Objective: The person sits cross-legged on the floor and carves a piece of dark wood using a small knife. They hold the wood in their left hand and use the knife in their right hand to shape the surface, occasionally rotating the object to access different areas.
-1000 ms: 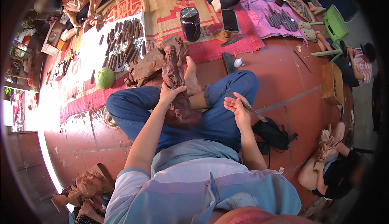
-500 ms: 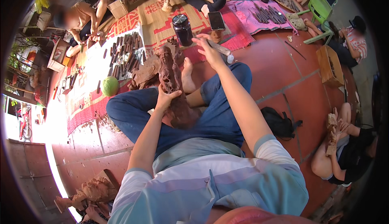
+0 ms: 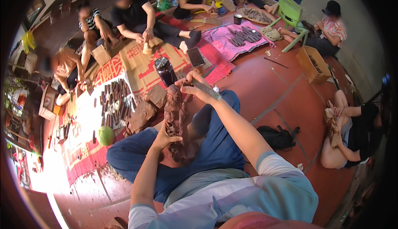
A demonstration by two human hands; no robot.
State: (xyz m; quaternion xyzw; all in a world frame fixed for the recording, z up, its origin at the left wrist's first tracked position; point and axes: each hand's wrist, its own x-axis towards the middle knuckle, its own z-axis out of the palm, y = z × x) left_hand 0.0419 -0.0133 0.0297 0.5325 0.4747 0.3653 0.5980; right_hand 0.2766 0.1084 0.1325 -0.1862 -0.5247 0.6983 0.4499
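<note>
Carving a brown wooden figure point(image 3: 177, 121) propped on the lap. Left hand point(image 3: 166, 137) wrapped around its middle, right hand point(image 3: 192, 86) gripping a chisel point(image 3: 206, 89) near its top. Shape mostly cut, fine work probably left.

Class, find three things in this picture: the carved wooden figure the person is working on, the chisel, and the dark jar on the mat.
carved wooden figure point(image 3: 176, 117), head view, mid body.
chisel point(image 3: 206, 90), head view, shaft beside right hand.
dark jar point(image 3: 166, 72), head view, side wall.
</note>
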